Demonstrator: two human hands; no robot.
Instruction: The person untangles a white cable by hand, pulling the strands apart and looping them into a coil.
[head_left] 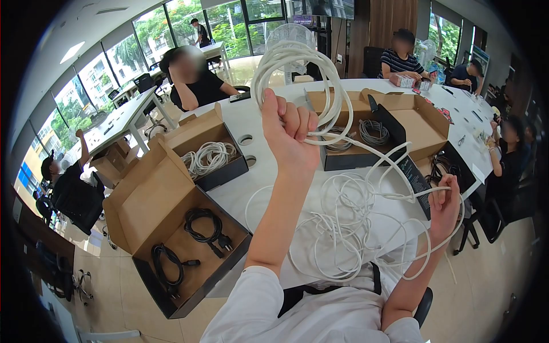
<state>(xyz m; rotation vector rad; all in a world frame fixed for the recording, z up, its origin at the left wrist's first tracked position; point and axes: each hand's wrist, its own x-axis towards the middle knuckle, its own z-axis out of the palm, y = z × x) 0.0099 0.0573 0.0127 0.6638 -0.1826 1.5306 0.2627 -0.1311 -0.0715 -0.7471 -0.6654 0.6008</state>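
Raised in front of me, my left hand (290, 127) is closed round a looped coil of white cable (337, 86). From that coil the cable runs down to the right, where my right hand (445, 200) pinches a stretch of it. A loose tangle of the same white cable (343, 223) spreads over the table between my arms and hangs off its near edge toward my lap. Close to my left forearm, an open box (197, 286) holds two black power cords (204, 226), each coiled.
Another open box (226, 174) contains coiled white cable. Beyond my left hand, a box (343, 162) holds grey coils (373, 132). Dark cables (440, 166) lie in a box at right. Several people sit around the white table (274, 211). A fan (289, 43) stands behind.
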